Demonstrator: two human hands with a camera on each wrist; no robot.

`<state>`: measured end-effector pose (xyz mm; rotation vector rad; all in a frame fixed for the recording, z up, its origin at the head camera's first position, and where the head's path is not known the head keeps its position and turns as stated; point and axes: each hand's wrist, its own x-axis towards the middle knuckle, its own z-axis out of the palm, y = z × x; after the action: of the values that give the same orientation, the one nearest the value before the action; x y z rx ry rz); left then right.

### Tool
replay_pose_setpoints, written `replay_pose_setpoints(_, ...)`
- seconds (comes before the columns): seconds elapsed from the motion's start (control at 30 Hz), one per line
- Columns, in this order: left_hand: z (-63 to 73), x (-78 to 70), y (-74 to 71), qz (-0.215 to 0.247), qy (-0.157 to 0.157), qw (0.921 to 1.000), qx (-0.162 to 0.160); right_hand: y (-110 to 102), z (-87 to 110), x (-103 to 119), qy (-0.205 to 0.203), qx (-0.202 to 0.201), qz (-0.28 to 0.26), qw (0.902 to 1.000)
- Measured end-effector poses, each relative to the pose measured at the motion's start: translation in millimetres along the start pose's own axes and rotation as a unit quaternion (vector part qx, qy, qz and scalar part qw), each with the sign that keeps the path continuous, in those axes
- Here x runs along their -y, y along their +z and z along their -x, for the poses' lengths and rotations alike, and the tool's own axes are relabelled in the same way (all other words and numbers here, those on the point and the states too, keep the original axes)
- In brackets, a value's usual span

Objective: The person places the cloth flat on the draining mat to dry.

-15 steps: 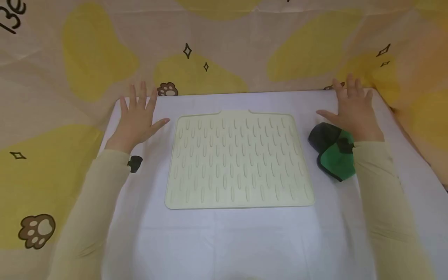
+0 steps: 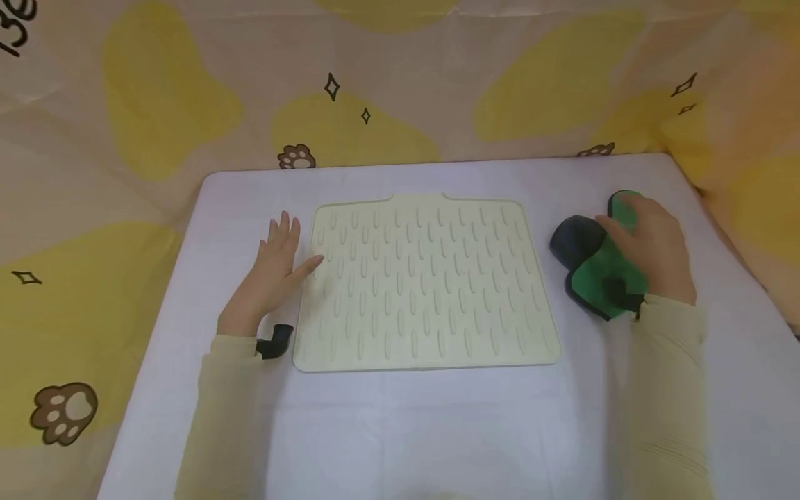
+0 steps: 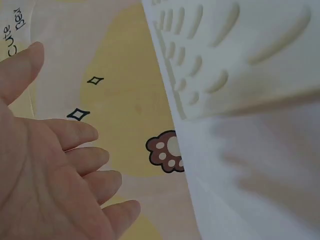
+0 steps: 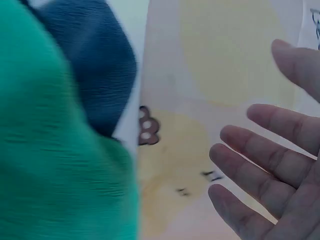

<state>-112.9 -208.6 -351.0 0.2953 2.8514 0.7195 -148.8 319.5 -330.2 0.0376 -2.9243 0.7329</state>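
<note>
A cream mat (image 2: pixel 425 278) with rows of raised ridges lies flat on the white table, with a shallow tab at its far edge. My left hand (image 2: pixel 265 285) hovers at the mat's left side, fingers straight, thumb pointing toward its edge; the left wrist view shows the palm holding nothing. To the right of the mat is a green and dark cloth item (image 2: pixel 596 278), bunched up, its exact kind unclear. Over its right part is my right hand (image 2: pixel 662 250), hiding some of it. In the right wrist view those fingers (image 4: pixel 255 182) are loosely spread, apart from the cloth.
A white cloth covers the table (image 2: pixel 400 430). Behind it and around its sides hangs a patterned curtain (image 2: pixel 400 62) with yellow patches and paw prints. A small black piece (image 2: pixel 275 342) is at my left wrist, and another dark piece (image 2: pixel 621 295) at the right.
Both hands have drawn back from the far corners of the table. The left moved nearer the mat; the right came over the green cloth item. Mat and cloth look unmoved.
</note>
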Motion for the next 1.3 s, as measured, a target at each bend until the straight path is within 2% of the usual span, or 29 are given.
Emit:
replay_pose_setpoints(0.07,4.3,0.0,10.4,0.005,-0.008,1.0000,0.003,5.9,5.7,-5.0,0.011,-0.005,-0.012,0.9999)
replay_pose_setpoints(0.23,10.7,-0.5,33.3,0.000,0.009,0.9999,0.010,19.6,20.8,-17.2,0.012,-0.037,-0.024,0.9990)
replay_pose_setpoints(0.43,11.6,-1.8,45.7,-0.005,0.026,0.9993,0.027,26.7,40.2,-24.0,0.015,-0.096,-0.036,0.9946)
replay_pose_setpoints(0.63,11.8,0.7,52.3,-0.005,0.004,0.9987,0.051,26.6,44.9,-29.3,0.066,-0.125,-0.045,0.9890)
replay_pose_setpoints(0.77,11.0,4.2,58.8,-0.002,0.002,0.9979,0.065,29.8,43.5,-32.6,0.109,-0.146,-0.049,0.9819)
replay_pose_setpoints(1.0,8.0,6.3,66.3,-0.025,0.008,0.9980,0.058,35.4,43.9,-37.8,0.164,-0.117,-0.050,0.9781)
replay_pose_setpoints(1.3,7.7,7.7,69.1,-0.038,0.000,0.9975,0.059,50.2,45.1,-48.4,0.159,-0.124,-0.068,0.9771)
